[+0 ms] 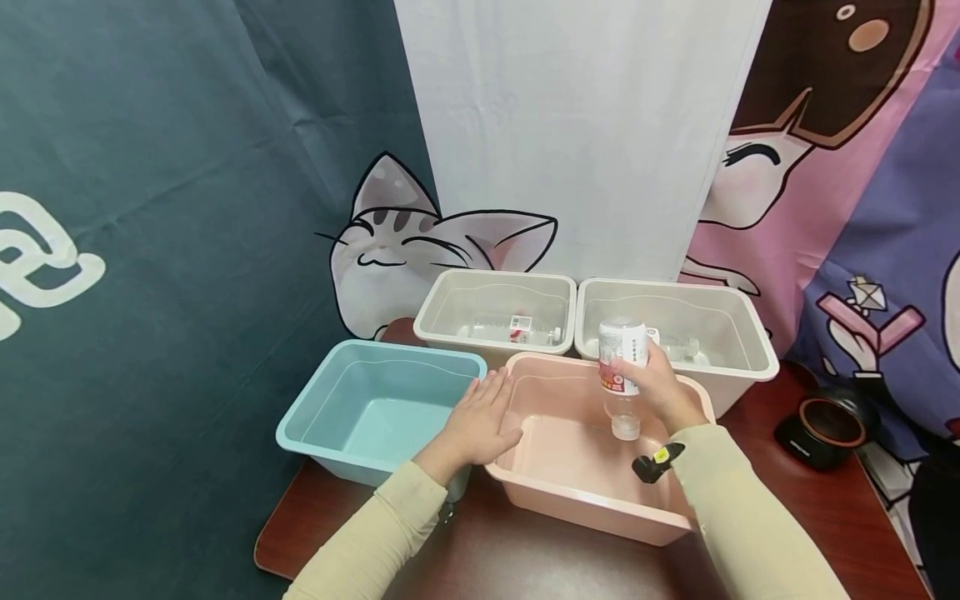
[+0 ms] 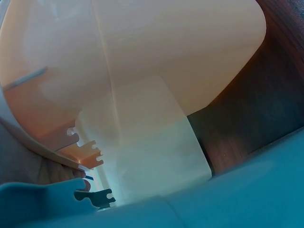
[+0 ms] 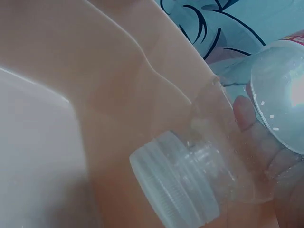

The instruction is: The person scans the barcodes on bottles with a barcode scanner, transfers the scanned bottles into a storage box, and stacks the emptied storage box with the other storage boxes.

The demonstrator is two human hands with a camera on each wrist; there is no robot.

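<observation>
A clear plastic bottle (image 1: 622, 333) with a white and red label is upside down in my right hand (image 1: 660, 390), which grips it around the label. The bottle hangs over the pink tub (image 1: 570, 483), its translucent cap (image 3: 175, 185) pointing down into it. In the right wrist view, fingers (image 3: 256, 137) wrap the bottle's far side. My left hand (image 1: 476, 423) lies with straight fingers at the pink tub's left rim, beside the blue tub (image 1: 311, 408). Only a little of that hand shows in the left wrist view, at the lower left.
Two cream tubs stand behind: the left one (image 1: 435, 308) holds a clear labelled bottle (image 1: 495, 327), the right one (image 1: 742, 375) another clear bottle (image 1: 682, 346). A black round object (image 1: 828, 425) sits at the right of the wooden table (image 1: 525, 567). Printed curtains hang at the back.
</observation>
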